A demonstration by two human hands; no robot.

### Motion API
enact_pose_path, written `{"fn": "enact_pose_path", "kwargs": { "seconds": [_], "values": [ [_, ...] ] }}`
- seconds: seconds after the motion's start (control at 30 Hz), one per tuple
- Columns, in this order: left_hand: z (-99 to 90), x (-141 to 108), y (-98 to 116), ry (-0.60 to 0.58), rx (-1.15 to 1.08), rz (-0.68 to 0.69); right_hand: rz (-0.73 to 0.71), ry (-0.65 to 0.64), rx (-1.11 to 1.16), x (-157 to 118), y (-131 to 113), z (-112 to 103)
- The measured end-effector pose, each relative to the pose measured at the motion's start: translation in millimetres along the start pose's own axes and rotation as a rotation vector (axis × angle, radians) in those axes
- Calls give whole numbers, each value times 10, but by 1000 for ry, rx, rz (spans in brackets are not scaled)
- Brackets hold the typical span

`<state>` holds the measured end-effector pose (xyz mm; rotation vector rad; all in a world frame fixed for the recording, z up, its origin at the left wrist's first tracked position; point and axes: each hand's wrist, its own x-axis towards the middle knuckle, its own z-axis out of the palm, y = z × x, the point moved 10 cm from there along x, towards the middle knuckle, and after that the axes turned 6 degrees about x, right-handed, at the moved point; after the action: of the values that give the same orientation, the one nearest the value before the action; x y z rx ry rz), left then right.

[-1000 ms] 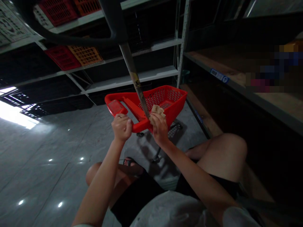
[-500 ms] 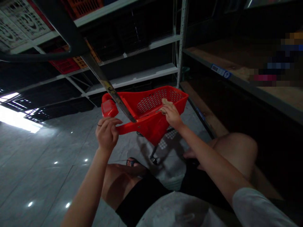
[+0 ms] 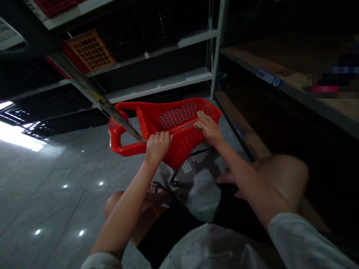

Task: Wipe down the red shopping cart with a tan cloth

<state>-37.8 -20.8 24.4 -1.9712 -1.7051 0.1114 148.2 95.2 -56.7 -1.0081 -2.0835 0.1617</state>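
A red plastic shopping cart point(image 3: 182, 149) with perforated sides stands tilted in front of my knees. My left hand point(image 3: 158, 146) is closed over its near rim, close to where the lower end of a worn metal pole point(image 3: 112, 111) meets the cart in view. My right hand point(image 3: 210, 130) presses a crumpled beige cloth point(image 3: 201, 114) against the near rim toward the cart's far end. The fingers wrap over the rim, so part of the cloth is hidden. The cart's looped red handle point(image 3: 123, 149) lies left of my left hand.
Metal shelving point(image 3: 159, 86) holds dark crates and an orange crate point(image 3: 91, 50) behind the cart. At the right runs a low wooden shelf point(image 3: 291, 71) with a blue label. My bent legs flank the cart's near side over the grey tiled floor point(image 3: 56, 201).
My left hand has moved right from the cart's handle to its near rim. The cart has shifted slightly left, and my right hand with the cloth has slid slightly right along the rim.
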Motion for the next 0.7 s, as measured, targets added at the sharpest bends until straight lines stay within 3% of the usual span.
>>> {"fn": "enact_pose_path", "kwargs": {
  "seconds": [0.1, 0.17, 0.23, 0.4, 0.5, 0.6, 0.7],
  "values": [
    [7, -38, -14, 59, 33, 47, 72, -28, -90, 27, 399, -154],
    [9, -39, -25, 78, 44, 52, 89, -16, -107, 41, 357, -154],
    [15, -26, -35, 91, 51, 53, 43, 1, -91, 49, 33, -36],
    [50, -25, -133, 120, 61, 42, -166, 42, -8, 54, -1158, 404],
    [76, -79, -235, 142, 73, 50, -233, 42, -8, 88, -1437, 500],
    [109, -167, -350, 168, 92, 68, -292, -23, -38, 99, -1252, 480],
    [131, -263, -462, 200, 101, 79, -275, -95, -95, 45, -673, 297]
  ]
}}
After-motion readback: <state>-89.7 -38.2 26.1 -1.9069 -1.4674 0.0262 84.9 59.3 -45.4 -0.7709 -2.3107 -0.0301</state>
